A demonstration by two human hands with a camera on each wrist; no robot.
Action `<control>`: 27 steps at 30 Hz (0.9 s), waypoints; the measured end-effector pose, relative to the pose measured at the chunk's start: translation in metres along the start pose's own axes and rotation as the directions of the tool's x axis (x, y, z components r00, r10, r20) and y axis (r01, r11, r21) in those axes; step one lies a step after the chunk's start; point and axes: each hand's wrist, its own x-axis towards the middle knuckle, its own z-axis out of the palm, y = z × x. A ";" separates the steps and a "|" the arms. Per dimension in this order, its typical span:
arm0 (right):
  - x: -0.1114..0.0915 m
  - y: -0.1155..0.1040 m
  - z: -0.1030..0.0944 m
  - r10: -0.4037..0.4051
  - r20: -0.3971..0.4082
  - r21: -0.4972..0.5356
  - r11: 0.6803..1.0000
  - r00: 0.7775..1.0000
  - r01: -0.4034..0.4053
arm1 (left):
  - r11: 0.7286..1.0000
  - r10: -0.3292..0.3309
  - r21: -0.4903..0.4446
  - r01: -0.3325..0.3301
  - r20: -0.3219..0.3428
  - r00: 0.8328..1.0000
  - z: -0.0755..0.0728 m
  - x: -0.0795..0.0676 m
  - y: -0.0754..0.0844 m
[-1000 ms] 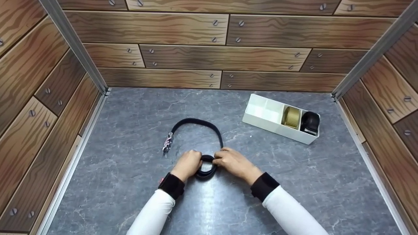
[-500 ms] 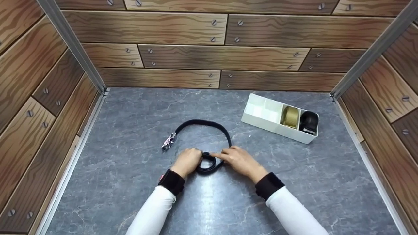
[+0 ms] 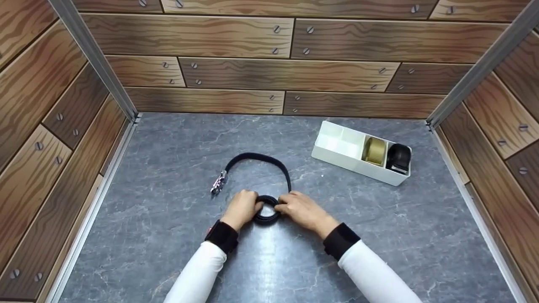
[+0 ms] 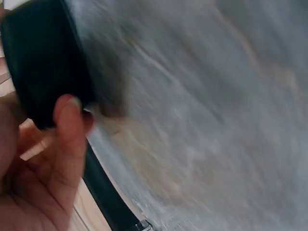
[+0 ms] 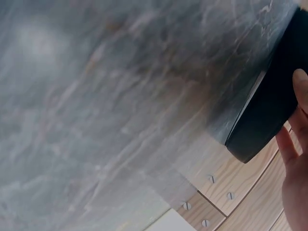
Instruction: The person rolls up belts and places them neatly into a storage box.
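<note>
A black belt (image 3: 257, 156) lies partly rolled into a coil, its free strip arching behind the coil to the left. The strip ends in a shiny silver buckle (image 3: 218, 182). My left hand (image 3: 242, 207) pinches the coil's left side, with the thumb at its inner edge. On the opposite side, my right hand (image 3: 304, 209) pinches the coil where the free strip meets it. In the left wrist view the coil (image 4: 48, 57) stands on edge between thumb and fingers. The right wrist view also shows the coil (image 5: 269, 110) between thumb and fingers.
Back right on the grey marbled surface (image 3: 168, 147) stands a white divided box (image 3: 353, 164). It holds a gold-brown roll (image 3: 374, 150) and a black roll (image 3: 398, 158) in separate compartments. Wood-patterned walls (image 3: 236, 75) enclose the left, back and right.
My right hand slid outward along the strip, loosening the coil's outer turn, then came back against the coil. The strip's arch swung right and back left. My left thumb moved to the coil's inside.
</note>
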 end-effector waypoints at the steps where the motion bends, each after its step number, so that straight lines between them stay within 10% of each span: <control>1: -0.001 -0.001 0.001 0.025 -0.008 0.009 1.000 1.000 -0.025 | 0.999 -0.041 -0.025 0.040 -0.012 0.999 0.000 -0.001 0.001; 5: -0.004 -0.001 0.004 -0.116 -0.051 -0.119 0.987 0.992 0.109 | 0.983 -0.162 -0.097 0.159 -0.029 0.986 -0.002 -0.003 0.005; 10: -0.007 0.004 0.004 -0.408 -0.063 -0.327 0.871 0.911 0.367 | 0.976 -0.198 -0.098 0.195 -0.025 0.980 -0.004 -0.003 0.010; 27: -0.008 0.002 0.000 -0.360 0.020 -0.324 0.880 0.933 0.346 | 0.999 -0.018 0.032 0.019 -0.019 1.000 -0.004 0.001 0.007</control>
